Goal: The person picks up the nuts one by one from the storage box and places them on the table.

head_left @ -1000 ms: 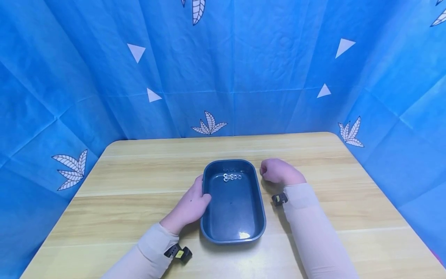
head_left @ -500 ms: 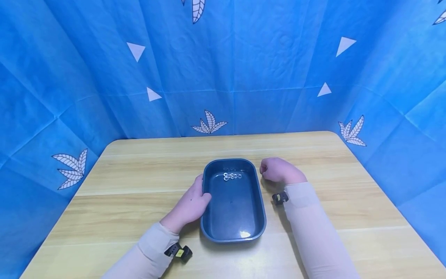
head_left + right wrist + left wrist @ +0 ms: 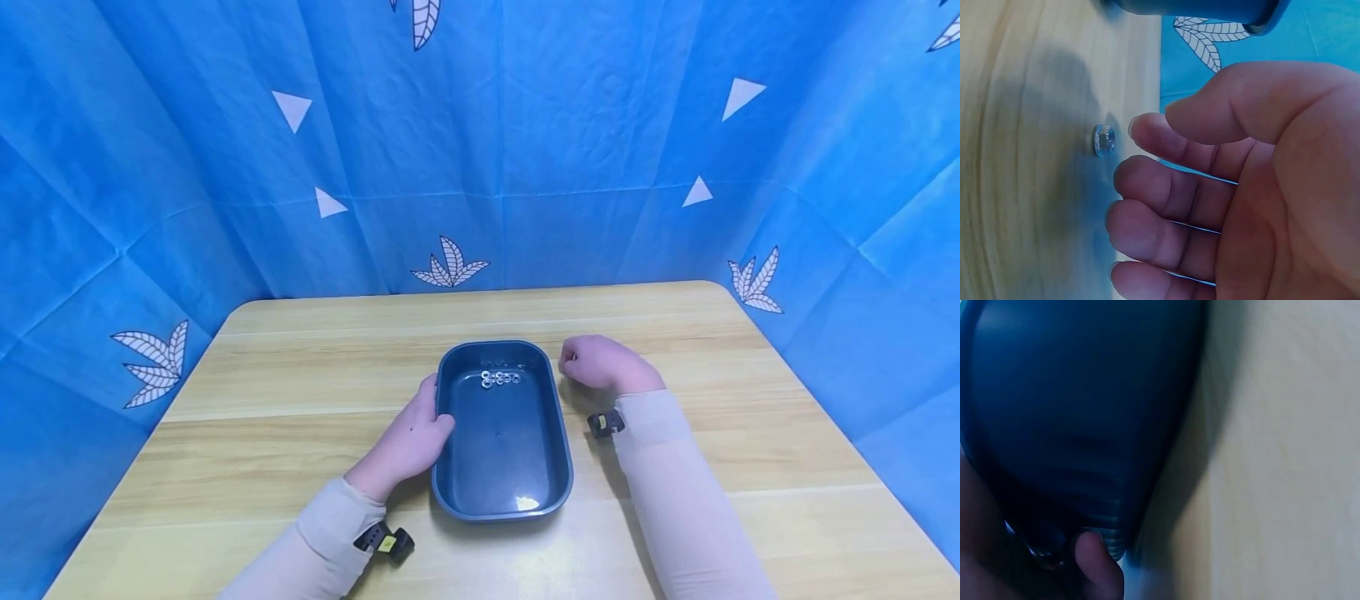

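Observation:
A dark blue tray point(image 3: 498, 450) stands on the table, with several small shiny metal nuts point(image 3: 500, 379) on its floor at the far end. The left hand point(image 3: 408, 437) grips the tray's left wall, thumb over the rim; in the left wrist view its fingers point(image 3: 1099, 565) touch the tray's ribbed outside point(image 3: 1085, 412). To the right of the tray's far part is the right hand point(image 3: 606, 364), fingers loosely curled. In the right wrist view one metal nut point(image 3: 1104, 140) rests on the table just off the fingertips of the right hand point(image 3: 1229, 175), which holds nothing visible.
The pale wooden table point(image 3: 285, 358) has rounded far corners. A blue patterned curtain point(image 3: 570, 167) hangs behind it and along both sides. Each wrist carries a black strap with a small camera, the left one point(image 3: 386, 543) resting close to the tabletop.
The right hand has shifted very slightly, away from the body and to the right, its fingers a little looser. The left hand and the tray have not visibly moved.

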A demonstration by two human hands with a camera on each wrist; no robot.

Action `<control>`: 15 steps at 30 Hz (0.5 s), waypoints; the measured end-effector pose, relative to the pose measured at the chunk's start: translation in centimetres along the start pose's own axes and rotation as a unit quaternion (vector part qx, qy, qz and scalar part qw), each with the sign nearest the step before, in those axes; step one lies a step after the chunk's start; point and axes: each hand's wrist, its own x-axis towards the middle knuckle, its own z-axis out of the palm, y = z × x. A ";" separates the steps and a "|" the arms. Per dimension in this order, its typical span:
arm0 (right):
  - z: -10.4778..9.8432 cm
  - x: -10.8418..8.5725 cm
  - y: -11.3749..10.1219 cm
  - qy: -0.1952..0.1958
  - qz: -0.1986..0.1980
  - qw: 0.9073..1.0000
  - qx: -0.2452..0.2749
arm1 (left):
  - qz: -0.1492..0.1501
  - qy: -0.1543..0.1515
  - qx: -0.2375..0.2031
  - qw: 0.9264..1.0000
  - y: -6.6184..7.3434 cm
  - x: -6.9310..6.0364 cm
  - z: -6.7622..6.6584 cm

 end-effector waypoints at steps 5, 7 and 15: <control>-0.3 -0.3 -0.1 0.005 -0.003 1.000 0.002 | 0.000 -0.002 -0.002 1.000 0.0 0.1 0.0; -0.4 -0.4 -0.2 0.007 -0.002 1.000 0.005 | 0.000 -0.003 -0.001 1.000 0.0 0.1 0.1; -0.9 -0.9 -0.7 0.019 0.007 1.000 0.008 | -0.009 -0.001 0.006 1.000 0.0 0.0 0.1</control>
